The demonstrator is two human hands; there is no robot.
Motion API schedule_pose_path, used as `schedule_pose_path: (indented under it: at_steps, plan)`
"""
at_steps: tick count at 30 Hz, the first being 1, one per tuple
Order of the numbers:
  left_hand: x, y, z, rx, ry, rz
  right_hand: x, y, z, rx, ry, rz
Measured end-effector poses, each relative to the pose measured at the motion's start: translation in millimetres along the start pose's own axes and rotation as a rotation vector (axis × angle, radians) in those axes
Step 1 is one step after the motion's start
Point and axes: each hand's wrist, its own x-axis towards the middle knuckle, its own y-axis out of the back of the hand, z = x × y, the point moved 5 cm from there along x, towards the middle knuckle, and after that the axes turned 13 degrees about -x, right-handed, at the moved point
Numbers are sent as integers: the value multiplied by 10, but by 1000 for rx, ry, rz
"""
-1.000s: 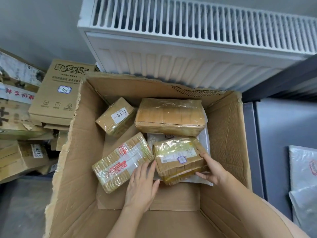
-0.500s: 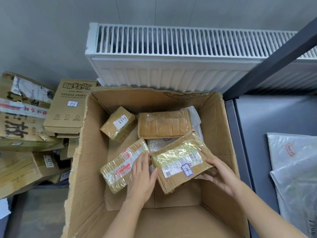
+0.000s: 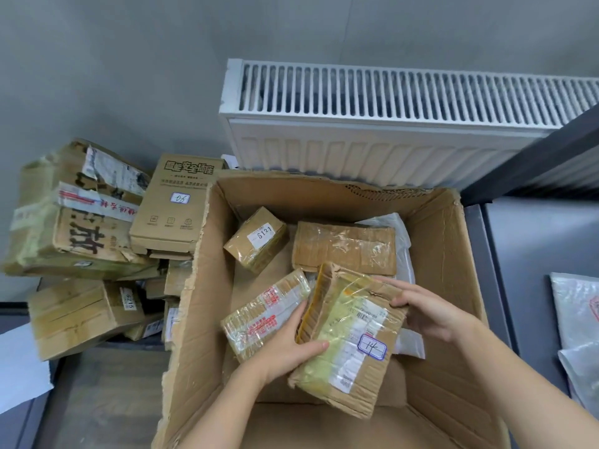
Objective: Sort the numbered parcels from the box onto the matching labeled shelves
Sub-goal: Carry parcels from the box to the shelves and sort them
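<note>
A taped cardboard parcel (image 3: 348, 343) with a blue-bordered sticker reading 14 is lifted and tilted above the floor of a large open cardboard box (image 3: 444, 254). My left hand (image 3: 288, 346) grips its left edge, thumb on top. My right hand (image 3: 428, 311) holds its upper right corner. Inside the box lie a small parcel labelled 6121 (image 3: 257, 239), a flat wide parcel (image 3: 345, 247), a long parcel with red print (image 3: 264, 314), and a white plastic mailer (image 3: 403, 251) partly hidden beneath them.
A pile of worn cardboard parcels (image 3: 81, 228) sits left of the box, one flat carton (image 3: 176, 202) marked with a sticker. A white radiator (image 3: 389, 124) stands behind. A grey shelf surface (image 3: 531, 241) with plastic-bagged parcels (image 3: 577, 306) is at the right.
Both hands have taken hold of parcel 14 and raised it off the box floor, tilting it so the sticker faces up. The camera view has pulled back and shifted left.
</note>
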Motion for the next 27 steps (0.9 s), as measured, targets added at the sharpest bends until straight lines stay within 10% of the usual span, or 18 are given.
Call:
schedule_pose_path:
  at_steps: [9, 18, 27]
  plan:
    - [-246, 507, -462, -340, -96, 314, 727, -429, -870, -414, 106, 225]
    - [-252, 827, -922, -527, -126, 419, 1712, -1195, -1456, -1755, 310, 304]
    - [-218, 934, -984, -462, -194, 437, 2474, -1494, -1360, -702, -295, 628]
